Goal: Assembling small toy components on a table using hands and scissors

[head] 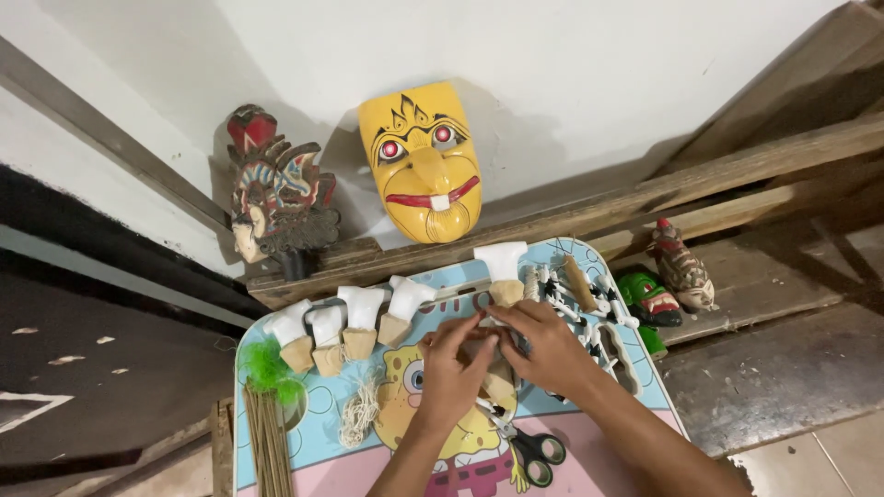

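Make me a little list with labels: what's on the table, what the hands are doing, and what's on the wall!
Table: small table with a cartoon-print top.
Left hand: left hand pinches a small tan piece, mostly hidden.
Right hand: right hand touches the same piece.
Row of pieces: white-and-tan pieces lined up along the far edge.
Tools: black scissors, coil of string, wooden sticks.
Green fluff: green feathers.
Wall: yellow mask leaning, carved painted figure beside it.
Shelf: green mask.

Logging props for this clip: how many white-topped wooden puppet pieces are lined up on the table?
5: four in a row left of the hands, one above them. Hands may hide another.
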